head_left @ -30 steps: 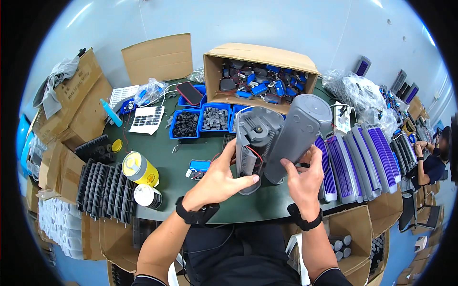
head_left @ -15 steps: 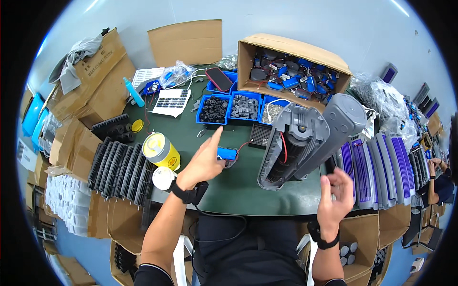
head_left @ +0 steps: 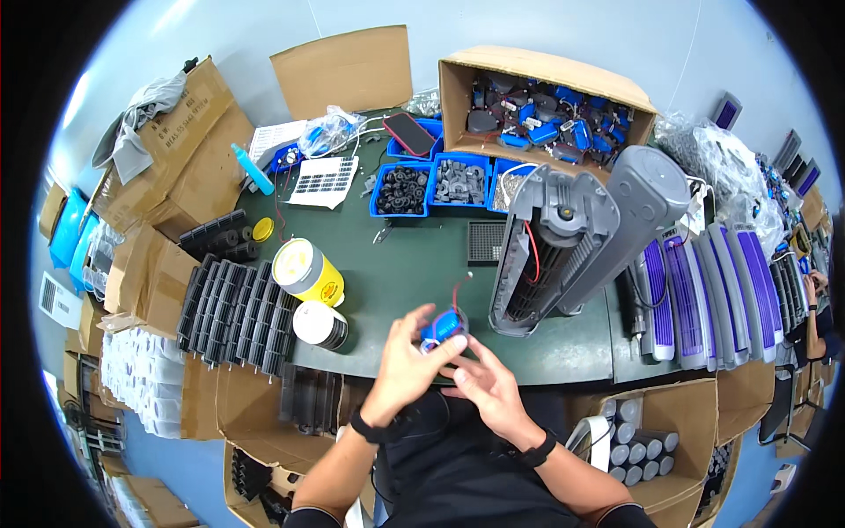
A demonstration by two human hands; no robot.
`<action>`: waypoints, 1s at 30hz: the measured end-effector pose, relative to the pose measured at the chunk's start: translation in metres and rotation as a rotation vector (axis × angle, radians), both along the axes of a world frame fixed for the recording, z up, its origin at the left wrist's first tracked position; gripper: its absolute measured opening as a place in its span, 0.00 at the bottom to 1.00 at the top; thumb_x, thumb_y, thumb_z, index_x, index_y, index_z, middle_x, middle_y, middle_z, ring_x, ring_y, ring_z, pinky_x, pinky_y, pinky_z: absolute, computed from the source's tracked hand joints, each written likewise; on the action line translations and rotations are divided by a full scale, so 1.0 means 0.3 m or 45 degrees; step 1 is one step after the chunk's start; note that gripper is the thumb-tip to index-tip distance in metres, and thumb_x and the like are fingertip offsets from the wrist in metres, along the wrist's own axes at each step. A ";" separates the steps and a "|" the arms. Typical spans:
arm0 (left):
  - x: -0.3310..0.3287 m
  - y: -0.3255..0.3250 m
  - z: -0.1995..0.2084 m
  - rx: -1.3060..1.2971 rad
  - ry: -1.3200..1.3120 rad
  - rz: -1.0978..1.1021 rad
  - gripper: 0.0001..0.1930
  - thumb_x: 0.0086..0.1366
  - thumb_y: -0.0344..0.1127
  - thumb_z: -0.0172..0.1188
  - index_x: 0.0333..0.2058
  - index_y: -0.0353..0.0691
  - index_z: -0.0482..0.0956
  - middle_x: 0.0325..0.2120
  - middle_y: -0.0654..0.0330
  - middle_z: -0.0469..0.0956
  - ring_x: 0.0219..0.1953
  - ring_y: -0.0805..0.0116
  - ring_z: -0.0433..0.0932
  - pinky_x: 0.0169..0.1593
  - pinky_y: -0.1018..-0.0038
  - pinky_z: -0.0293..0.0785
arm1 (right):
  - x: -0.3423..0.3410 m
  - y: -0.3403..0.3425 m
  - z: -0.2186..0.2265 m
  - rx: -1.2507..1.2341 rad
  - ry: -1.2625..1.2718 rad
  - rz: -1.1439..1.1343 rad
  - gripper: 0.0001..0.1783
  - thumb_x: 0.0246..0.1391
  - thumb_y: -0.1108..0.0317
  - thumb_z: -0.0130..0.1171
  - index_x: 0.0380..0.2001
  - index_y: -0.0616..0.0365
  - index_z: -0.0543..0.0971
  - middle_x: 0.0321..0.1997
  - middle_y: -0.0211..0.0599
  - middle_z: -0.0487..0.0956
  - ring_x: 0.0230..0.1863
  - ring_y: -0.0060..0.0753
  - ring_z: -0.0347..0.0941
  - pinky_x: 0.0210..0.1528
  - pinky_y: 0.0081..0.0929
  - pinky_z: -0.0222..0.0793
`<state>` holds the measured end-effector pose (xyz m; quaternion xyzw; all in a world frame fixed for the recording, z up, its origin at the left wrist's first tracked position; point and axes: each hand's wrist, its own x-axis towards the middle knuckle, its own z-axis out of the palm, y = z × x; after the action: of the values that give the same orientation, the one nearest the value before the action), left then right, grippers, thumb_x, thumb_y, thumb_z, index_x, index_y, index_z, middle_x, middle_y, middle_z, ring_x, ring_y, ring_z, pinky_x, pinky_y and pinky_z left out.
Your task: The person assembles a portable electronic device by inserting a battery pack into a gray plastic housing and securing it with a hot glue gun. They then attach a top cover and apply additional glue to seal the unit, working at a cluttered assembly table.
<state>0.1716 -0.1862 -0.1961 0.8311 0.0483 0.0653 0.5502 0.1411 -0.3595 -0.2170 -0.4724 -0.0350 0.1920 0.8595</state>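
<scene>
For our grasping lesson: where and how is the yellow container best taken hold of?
Probably by the rounded side of the yellow container, coming from the right: it stands upright, with black slatted parts to its left and a white tub in front.

On the surface (head_left: 400,273), a carton (head_left: 546,67) sits behind the bins (head_left: 403,212), and a phone (head_left: 410,135) lies on the rear one. To the left, rollers (head_left: 235,313) lie beside a canister (head_left: 304,273) and jar (head_left: 317,323). To the right, a housing (head_left: 584,264) stands just left of the panels (head_left: 709,299). Between jar and housing, the hands (head_left: 407,363) hold a wired pack (head_left: 442,327).
</scene>
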 end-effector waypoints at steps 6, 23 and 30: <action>-0.181 -0.044 0.088 -0.154 0.013 -0.198 0.22 0.78 0.41 0.58 0.65 0.38 0.77 0.52 0.51 0.76 0.56 0.63 0.76 0.56 0.67 0.78 | 0.001 0.012 0.003 -0.056 0.029 -0.018 0.21 0.77 0.63 0.53 0.64 0.64 0.70 0.52 0.45 0.82 0.49 0.37 0.85 0.47 0.36 0.87; -0.045 0.020 0.128 -0.143 -0.036 -0.688 0.16 0.79 0.37 0.58 0.57 0.36 0.85 0.51 0.49 0.85 0.54 0.61 0.83 0.58 0.66 0.78 | 0.004 -0.055 0.161 -0.750 -0.296 0.220 0.10 0.66 0.69 0.67 0.42 0.66 0.81 0.25 0.30 0.82 0.25 0.17 0.76 0.29 0.23 0.73; -0.098 -0.079 0.094 0.062 -0.412 -0.076 0.26 0.85 0.39 0.37 0.72 0.31 0.66 0.58 0.41 0.81 0.57 0.53 0.82 0.61 0.64 0.77 | -0.031 -0.008 0.121 -0.552 -0.327 -0.178 0.14 0.65 0.72 0.69 0.51 0.68 0.82 0.32 0.32 0.86 0.30 0.12 0.76 0.32 0.19 0.74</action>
<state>0.1421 -0.2100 -0.1679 0.8240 -0.0673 0.1829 0.5320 0.1319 -0.3618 -0.1806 -0.6672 -0.0692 0.0734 0.7380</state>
